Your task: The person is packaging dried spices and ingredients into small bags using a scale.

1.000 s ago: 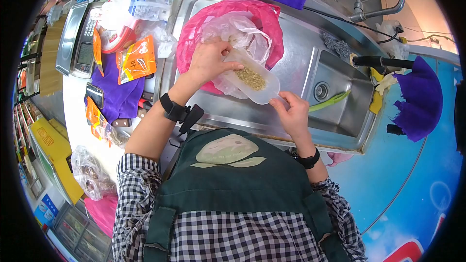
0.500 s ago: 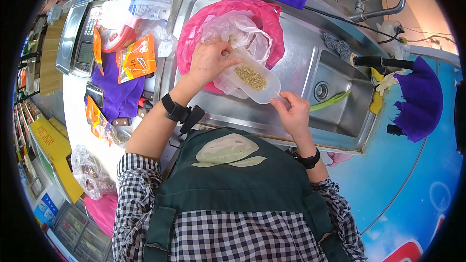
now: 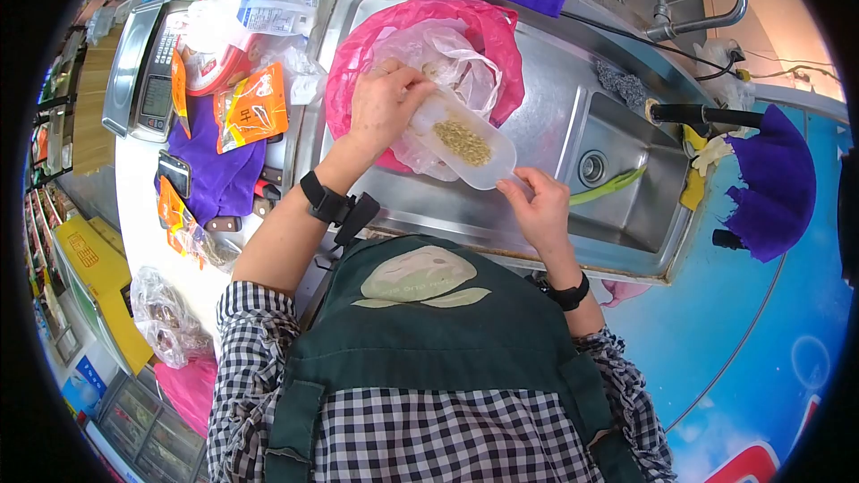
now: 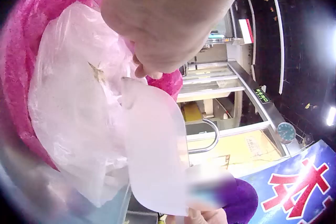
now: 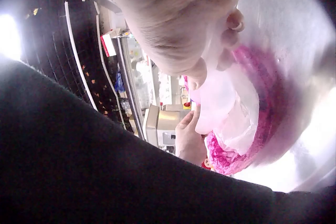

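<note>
My right hand (image 3: 540, 210) pinches the near end of a translucent white plastic scoop (image 3: 488, 177). Small greenish-yellow dried grains (image 3: 463, 142) lie in the scoop. At its far end is my left hand (image 3: 383, 107), thumb and forefinger drawn close together by the rim; I cannot tell whether they grip anything. Left-wrist view puts those fingertips (image 4: 144, 70) just above the tip of the scoop. Beneath is a clear plastic bag (image 3: 479, 80) set inside a pink plastic bag (image 3: 358, 36). In the right wrist view the left hand (image 5: 190, 139) appears beyond the scoop.
Both bags sit on a steel sink's drainboard (image 3: 546, 63). Right of them is the basin (image 3: 626, 224) with a green strip (image 3: 608, 186) in it. Orange packets (image 3: 253, 107), a purple cloth (image 3: 210, 188), a phone (image 3: 175, 174) and a scale (image 3: 157, 98) stand at left.
My left thumb has drawn back from over the grains to the scoop's far rim, beside the forefinger. The right hand and the scoop have stayed almost still.
</note>
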Available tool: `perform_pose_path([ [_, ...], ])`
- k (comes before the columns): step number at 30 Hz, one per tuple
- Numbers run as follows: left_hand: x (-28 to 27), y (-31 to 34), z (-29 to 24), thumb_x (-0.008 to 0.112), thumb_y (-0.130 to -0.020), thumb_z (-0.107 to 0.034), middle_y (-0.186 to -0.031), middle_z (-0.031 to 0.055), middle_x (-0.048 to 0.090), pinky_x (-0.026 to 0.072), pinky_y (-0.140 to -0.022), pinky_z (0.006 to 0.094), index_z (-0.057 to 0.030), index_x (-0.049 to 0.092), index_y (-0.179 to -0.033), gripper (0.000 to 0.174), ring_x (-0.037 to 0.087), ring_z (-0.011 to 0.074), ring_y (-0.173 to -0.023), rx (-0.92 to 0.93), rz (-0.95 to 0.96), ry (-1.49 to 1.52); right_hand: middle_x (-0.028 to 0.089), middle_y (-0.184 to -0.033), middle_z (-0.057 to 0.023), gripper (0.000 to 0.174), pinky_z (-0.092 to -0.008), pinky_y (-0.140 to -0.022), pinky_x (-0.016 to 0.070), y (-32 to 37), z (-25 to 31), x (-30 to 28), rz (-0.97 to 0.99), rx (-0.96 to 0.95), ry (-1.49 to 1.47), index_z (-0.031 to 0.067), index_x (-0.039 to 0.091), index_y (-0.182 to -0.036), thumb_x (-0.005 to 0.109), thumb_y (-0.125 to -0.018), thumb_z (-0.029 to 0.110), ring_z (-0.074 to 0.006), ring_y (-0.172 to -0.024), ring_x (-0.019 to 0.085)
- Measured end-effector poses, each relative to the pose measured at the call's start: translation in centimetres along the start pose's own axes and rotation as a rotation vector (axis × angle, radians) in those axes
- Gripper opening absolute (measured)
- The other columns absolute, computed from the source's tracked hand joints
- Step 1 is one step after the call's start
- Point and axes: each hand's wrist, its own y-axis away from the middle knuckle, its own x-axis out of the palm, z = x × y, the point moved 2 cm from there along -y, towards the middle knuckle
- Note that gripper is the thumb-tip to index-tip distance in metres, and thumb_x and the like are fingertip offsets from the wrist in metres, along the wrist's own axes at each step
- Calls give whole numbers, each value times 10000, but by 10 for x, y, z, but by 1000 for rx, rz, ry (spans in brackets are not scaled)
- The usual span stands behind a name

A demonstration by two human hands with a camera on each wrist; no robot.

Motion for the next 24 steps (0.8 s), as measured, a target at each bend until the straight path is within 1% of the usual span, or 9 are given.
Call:
perform_pose_path([
  [1, -1, -2, -4, 780, -758, -223, -849, 105, 630, 487, -642, 376, -52, 695, -910, 244, 635, 263, -726, 0, 0, 0, 658, -747, -149, 279, -345, -557, 464, 0, 0, 1, 3, 5, 0, -17, 673, -893, 773, -788, 221, -266, -575, 602],
  [3, -1, -3, -14, 830, -675, -365, -868, 66, 633, 481, -701, 401, -102, 689, -911, 380, 649, 254, -776, 30, 62, -28, 661, -755, -149, 277, -345, -560, 468, 0, 0, 0, 11, 9, 2, -15, 673, -891, 774, -787, 222, -268, -581, 607],
  [4, 0, -3, -15, 830, -675, -365, -868, 66, 633, 481, -701, 401, -102, 689, -911, 380, 649, 254, -776, 30, 60, -29, 664, -762, -149, 276, -346, -563, 472, -1, 0, 0, 18, 13, 4, -13, 673, -888, 774, -786, 223, -271, -588, 613],
  [6, 3, -3, -16, 861, -578, -477, -922, 74, 627, 447, -777, 412, -117, 662, -949, 554, 640, 269, -863, 9, 138, -107, 666, -767, -148, 274, -347, -565, 475, -1, 5, -1, 29, 20, 12, -10, 672, -885, 775, -785, 223, -271, -588, 614],
  [9, 8, -3, -20, 858, -539, -531, -950, 79, 615, 413, -827, 418, -120, 633, -954, 626, 618, 288, -915, -51, 184, -205, 669, -771, -146, 272, -349, -568, 480, -1, 8, 0, 40, 26, 20, -7, 670, -880, 776, -783, 223, -271, -593, 618],
  [13, 8, -5, -26, 858, -525, -544, -936, 89, 606, 419, -810, 421, -108, 619, -943, 650, 614, 302, -901, -57, 207, -272, 670, -772, -144, 267, -347, -567, 480, -1, 11, 0, 29, -21, 19, -9, 668, -874, 781, -777, 213, -270, -598, 623],
  [16, 9, -5, -25, 854, -536, -536, -926, 82, 608, 419, -804, 413, -105, 621, -914, 619, 614, 303, -908, -56, 196, -299, 670, -769, -143, 266, -343, -561, 478, -2, 10, 1, 28, -23, 12, -12, 671, -876, 785, -773, 206, -269, -593, 620],
  [19, 8, -5, -22, 853, -549, -514, -895, 68, 611, 421, -788, 412, -107, 626, -889, 577, 618, 291, -882, -44, 138, -287, 668, -766, -144, 269, -339, -553, 475, -2, 7, 0, -15, -65, -6, -14, 674, -882, 788, -771, 204, -263, -576, 610],
  [24, 6, -4, -11, 855, -578, -450, -844, 38, 612, 419, -747, 411, -114, 627, -847, 488, 625, 245, -805, -85, 98, -200, 672, -775, -153, 276, -336, -557, 478, -2, 7, -3, 16, -24, 0, -17, 676, -892, 790, -771, 202, -262, -590, 621],
])
